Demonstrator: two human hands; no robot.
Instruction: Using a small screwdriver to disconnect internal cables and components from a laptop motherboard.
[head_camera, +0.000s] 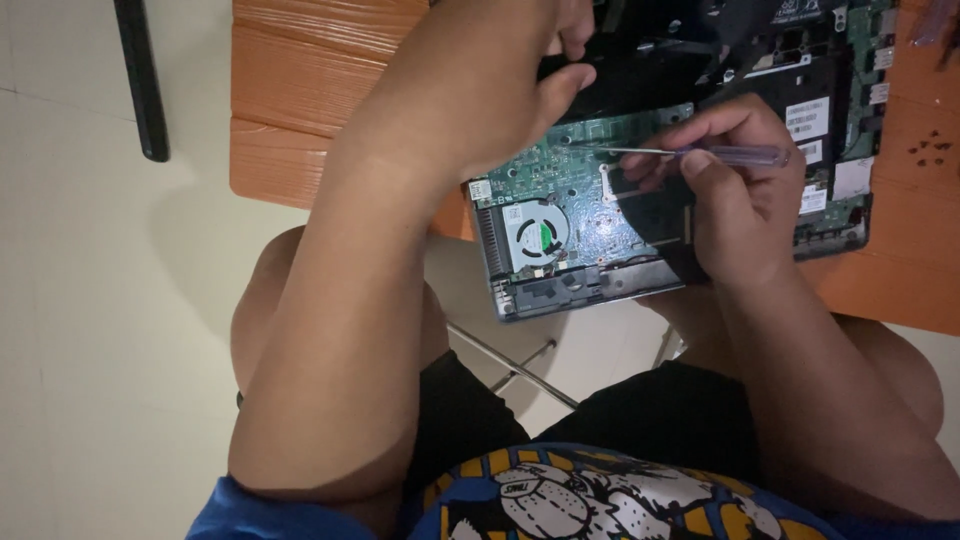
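Opened laptop flat on orange wooden tabletop, green circuit board bared, round fan at its near left corner. Right hand over laptop's middle, grip closed around clear-handled screwdriver, tip lying leftward on board. Left hand pressed on laptop's far left part, fingers curled; holding anything, cannot tell. Small dark screws right of laptop.
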